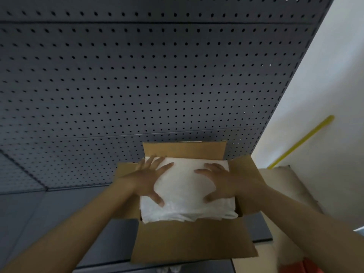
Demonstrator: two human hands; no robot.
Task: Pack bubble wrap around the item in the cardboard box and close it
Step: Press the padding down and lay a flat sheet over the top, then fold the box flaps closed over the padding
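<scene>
both hands lie flat with fingers spread, pressing on the white crinkled sheet of bubble wrap (185, 186) that fills the open brown cardboard box (195, 241). left hand (150, 179) covers the wrap's left side, right hand (220, 182) its right side; neither grips anything. whatever sits under the wrap is hidden. all four flaps of the box stand open, the near flap folded toward the camera. the box rests on a dark grey surface (49, 213) in front of a grey perforated metal pegboard (137, 75). a yellow rod (303, 141) leans on the white wall (325, 85) to the right.
</scene>
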